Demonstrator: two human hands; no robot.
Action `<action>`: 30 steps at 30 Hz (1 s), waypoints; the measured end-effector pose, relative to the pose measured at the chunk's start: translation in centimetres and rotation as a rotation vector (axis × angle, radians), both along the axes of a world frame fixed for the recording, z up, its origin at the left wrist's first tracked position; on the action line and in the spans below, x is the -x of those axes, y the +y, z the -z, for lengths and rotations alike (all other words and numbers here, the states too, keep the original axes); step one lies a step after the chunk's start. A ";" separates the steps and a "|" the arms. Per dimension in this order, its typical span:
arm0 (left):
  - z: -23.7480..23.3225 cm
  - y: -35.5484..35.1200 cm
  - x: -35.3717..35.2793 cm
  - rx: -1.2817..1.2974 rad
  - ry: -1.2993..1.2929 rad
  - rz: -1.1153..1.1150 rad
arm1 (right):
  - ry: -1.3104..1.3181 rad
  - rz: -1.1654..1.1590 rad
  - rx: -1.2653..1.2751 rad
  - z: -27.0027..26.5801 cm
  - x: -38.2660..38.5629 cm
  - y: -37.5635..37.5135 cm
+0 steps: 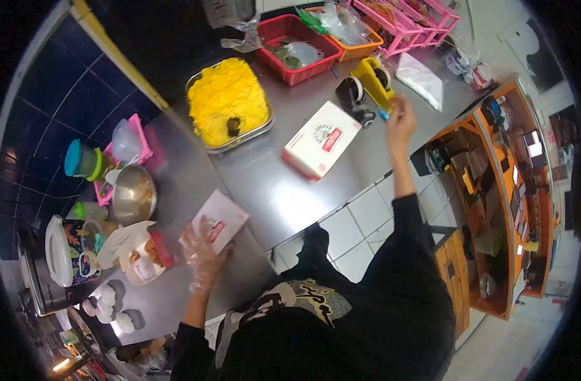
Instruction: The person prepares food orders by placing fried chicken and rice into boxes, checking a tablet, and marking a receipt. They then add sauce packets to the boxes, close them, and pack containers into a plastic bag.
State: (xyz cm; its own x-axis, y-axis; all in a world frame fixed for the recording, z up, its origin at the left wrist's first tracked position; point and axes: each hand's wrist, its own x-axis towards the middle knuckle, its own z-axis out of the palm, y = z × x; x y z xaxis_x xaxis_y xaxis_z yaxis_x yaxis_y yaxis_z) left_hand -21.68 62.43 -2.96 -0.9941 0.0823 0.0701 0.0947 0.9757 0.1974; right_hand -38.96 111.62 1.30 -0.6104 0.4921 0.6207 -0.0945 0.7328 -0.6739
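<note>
My left hand (203,255), in a clear plastic glove, grips the near left side of a white carton box (222,219) with red print, its fingers over the lid. My right hand (401,120) is bare and pinched closed at the end of a yellow tape dispenser (373,82); whatever lies between its fingertips is too small to make out. A second closed white box (322,138) with a black and red print lies between the two hands. Left of my left hand stands an open box (166,249) with food and a small white-lidded cup inside.
A metal tray (269,126) of yellow shredded food stands at the back. Red (293,79) and orange baskets (354,51) sit behind the boxes. A metal bowl (133,193), plastic tubs and white round items (104,305) are on the left. Orange shelving (493,209) stands at right.
</note>
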 end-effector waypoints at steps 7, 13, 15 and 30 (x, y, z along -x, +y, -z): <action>-0.2 0.6 1.1 0.212 -0.211 -0.005 | -0.928 -0.152 0.816 5.3 11.8 19.6; -3.7 8.0 -0.3 0.002 -0.367 -0.379 | -0.267 -0.612 1.223 8.2 7.2 21.1; -1.4 8.3 -1.0 -0.420 -0.213 -0.426 | -0.287 -0.510 0.889 10.1 6.1 20.6; -11.7 25.9 12.1 -0.261 0.010 0.027 | -0.333 -0.582 0.959 1.9 -4.3 5.6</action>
